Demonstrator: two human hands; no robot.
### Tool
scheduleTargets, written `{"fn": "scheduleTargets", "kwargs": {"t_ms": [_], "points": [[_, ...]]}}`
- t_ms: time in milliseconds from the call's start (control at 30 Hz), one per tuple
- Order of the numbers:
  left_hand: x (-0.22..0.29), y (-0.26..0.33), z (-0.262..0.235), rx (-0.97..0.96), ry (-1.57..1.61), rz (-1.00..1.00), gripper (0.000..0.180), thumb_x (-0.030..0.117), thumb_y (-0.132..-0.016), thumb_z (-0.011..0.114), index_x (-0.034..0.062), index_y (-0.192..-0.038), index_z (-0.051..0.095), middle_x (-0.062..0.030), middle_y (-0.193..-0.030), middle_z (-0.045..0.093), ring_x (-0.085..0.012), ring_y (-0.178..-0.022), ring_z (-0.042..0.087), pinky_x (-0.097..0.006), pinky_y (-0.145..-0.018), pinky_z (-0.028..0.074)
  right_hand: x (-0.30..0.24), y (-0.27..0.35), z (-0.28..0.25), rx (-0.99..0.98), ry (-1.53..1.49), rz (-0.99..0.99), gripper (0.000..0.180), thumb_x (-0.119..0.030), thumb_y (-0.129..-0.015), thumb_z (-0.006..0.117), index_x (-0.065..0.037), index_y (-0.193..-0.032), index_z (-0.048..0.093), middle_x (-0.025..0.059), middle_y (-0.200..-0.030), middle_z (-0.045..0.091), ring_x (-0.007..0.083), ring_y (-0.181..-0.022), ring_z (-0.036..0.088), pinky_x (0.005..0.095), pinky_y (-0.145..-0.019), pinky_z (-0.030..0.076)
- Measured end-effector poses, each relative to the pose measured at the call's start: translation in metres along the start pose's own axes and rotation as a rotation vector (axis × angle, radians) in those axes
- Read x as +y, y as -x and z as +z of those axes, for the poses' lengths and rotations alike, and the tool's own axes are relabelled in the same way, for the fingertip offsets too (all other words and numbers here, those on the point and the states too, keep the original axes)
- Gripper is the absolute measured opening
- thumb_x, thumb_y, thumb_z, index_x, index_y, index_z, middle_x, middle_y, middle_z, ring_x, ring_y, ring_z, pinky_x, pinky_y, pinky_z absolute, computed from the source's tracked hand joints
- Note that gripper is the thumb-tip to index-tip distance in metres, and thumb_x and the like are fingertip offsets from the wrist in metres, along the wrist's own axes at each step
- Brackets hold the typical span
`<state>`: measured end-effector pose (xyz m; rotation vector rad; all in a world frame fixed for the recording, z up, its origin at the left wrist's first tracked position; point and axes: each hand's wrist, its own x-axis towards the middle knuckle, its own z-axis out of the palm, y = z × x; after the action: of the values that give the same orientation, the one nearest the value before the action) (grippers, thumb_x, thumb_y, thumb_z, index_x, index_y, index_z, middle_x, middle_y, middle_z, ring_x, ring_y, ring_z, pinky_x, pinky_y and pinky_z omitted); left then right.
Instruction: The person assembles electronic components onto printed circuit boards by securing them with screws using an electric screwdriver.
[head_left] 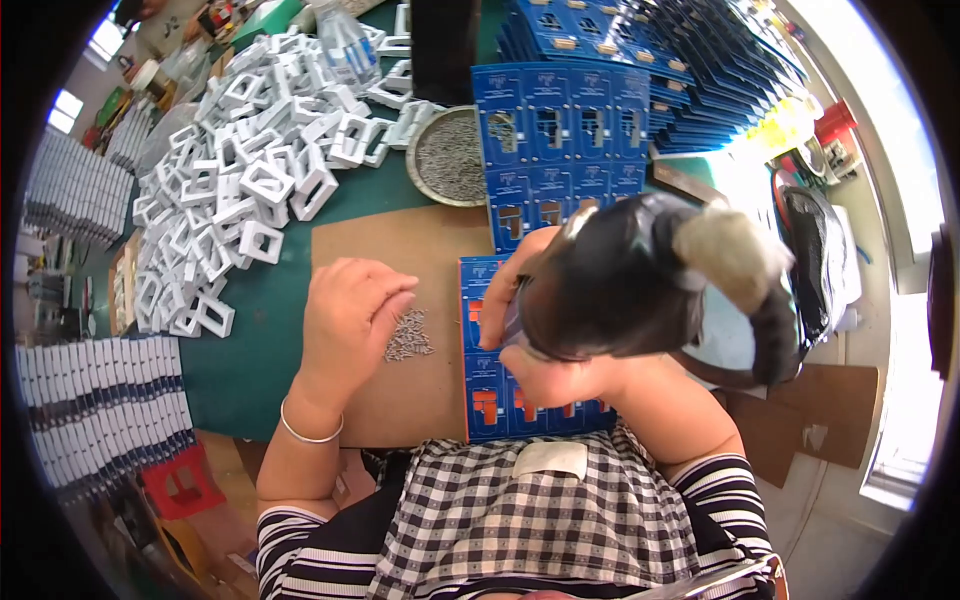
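A green worktable (250, 350) crowded with stock fills the view: a heap of white plastic frames (260, 150) at upper left, rows of blue packaging cards (560, 120) at upper right, and a round metal dish of small grey pins (452, 155) between them. We look down on a brown board (420, 250) laid on the table in front of us.

On that board lies a small pile of tiny metal screws (408, 335), just beside a blue card sheet (480, 400) with orange-backed windows. Our left hand (350, 320) rests at the pile, fingers (392, 305) curled together and pinched at its upper edge; whether a screw is already caught between the tips we cannot tell.

Our right hand (540, 345) grips a dark, bulky hand tool (620, 275) with a pale padded end, fingers wrapped closed around its body, held over the blue sheet and hiding part of it.

In our judgement, the step is done best by lifting a single screw cleanly from the pile's edge rather than scattering it, and by keeping the tool steady above the card.
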<state>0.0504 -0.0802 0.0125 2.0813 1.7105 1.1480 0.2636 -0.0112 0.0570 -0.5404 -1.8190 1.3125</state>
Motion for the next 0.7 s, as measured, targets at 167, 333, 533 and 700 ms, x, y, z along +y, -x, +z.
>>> {"fn": "scheduleTargets", "kwargs": {"t_ms": [167, 333, 533, 700], "points": [[-0.021, 0.010, -0.015, -0.052, -0.291, 0.045, 0.010, 0.010, -0.076, 0.071, 0.0107, -0.086, 0.069, -0.0025, -0.083, 0.062, -0.0235, -0.081, 0.057, -0.038, -0.074, 0.041, 0.027, 0.007, -0.009, 0.128, -0.525, 0.036, 0.060, -0.027, -0.075, 0.075, -0.005, -0.120, 0.042, 0.0100, -0.075, 0.059, 0.0203, -0.065, 0.062, 0.0319, -0.057, 0.053], [-0.022, 0.019, -0.007, -0.178, -0.379, 0.127, 0.013, 0.012, -0.073, 0.072, 0.0131, -0.085, 0.070, 0.0003, -0.081, 0.060, -0.0203, -0.082, 0.056, -0.037, -0.076, 0.040, 0.022, 0.018, -0.023, 0.267, -0.717, -0.047, 0.063, -0.027, -0.073, 0.078, -0.006, -0.121, 0.041, 0.0116, -0.076, 0.060, 0.0245, -0.067, 0.064, 0.0374, -0.063, 0.056], [-0.017, 0.014, 0.010, -0.236, -0.443, 0.240, 0.014, 0.013, -0.070, 0.075, 0.0153, -0.082, 0.068, 0.0021, -0.082, 0.059, -0.0186, -0.083, 0.055, -0.035, -0.078, 0.039, 0.010, 0.031, -0.025, 0.282, -0.593, -0.117, 0.066, -0.032, -0.077, 0.080, -0.005, -0.121, 0.039, 0.0112, -0.077, 0.061, 0.0244, -0.068, 0.065, 0.0373, -0.065, 0.056], [-0.017, 0.013, 0.020, -0.310, -0.506, 0.288, 0.011, 0.014, -0.070, 0.073, 0.0155, -0.078, 0.065, 0.0015, -0.079, 0.056, -0.0185, -0.080, 0.054, -0.035, -0.078, 0.038, 0.012, 0.039, -0.027, 0.286, -0.597, -0.122, 0.066, -0.029, -0.077, 0.080, -0.004, -0.122, 0.039, 0.0114, -0.078, 0.061, 0.0245, -0.071, 0.066, 0.0378, -0.068, 0.056]]}}
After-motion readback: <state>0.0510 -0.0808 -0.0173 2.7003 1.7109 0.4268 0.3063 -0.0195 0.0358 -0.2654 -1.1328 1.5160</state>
